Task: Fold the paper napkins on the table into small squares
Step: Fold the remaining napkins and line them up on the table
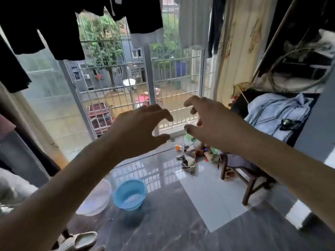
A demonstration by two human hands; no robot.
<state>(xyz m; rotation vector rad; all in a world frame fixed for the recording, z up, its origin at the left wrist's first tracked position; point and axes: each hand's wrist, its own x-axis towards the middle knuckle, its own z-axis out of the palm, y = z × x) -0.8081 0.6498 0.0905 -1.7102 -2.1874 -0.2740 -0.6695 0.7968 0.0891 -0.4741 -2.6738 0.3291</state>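
Both my arms are stretched forward in the air toward a barred window. My left hand [139, 127] is held up with its fingers loosely curved and its thumb apart, holding nothing. My right hand [208, 122] is beside it, a short gap between them, fingers likewise bent and empty. No paper napkins and no table show in this view.
Dark clothes hang from a line overhead [59, 28]. On the glossy tiled floor stand a blue basin [129, 193] and a white basin [96, 198]. A wooden stool [243, 169], floor clutter [192, 151], a sandal [79, 240] and a bed with blue cloth [277, 113] lie around.
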